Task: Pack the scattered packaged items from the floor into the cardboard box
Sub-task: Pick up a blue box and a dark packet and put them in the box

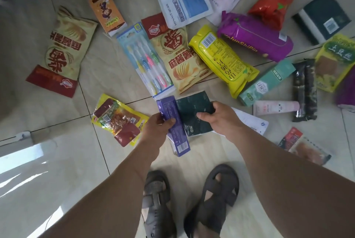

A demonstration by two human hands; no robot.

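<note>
Altogether, two hands (157, 128) hold two packs: purple box (172, 122), dark packet (194, 115).

The toothbrush pack (145, 59) is lying on the floor (57, 161) between two snack bags (63, 51) (179, 59), beyond the feet (192, 199).

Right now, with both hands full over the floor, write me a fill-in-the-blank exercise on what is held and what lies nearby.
1. The left hand grips a long ____ box.
2. The right hand holds a flat dark ____ packet.
3. The clear pack on the floor just beyond the hands holds ____.
4. The yellow packet with a barcode lies against a ____ packet on its far side.

Missing words: purple; green; toothbrushes; purple
</note>
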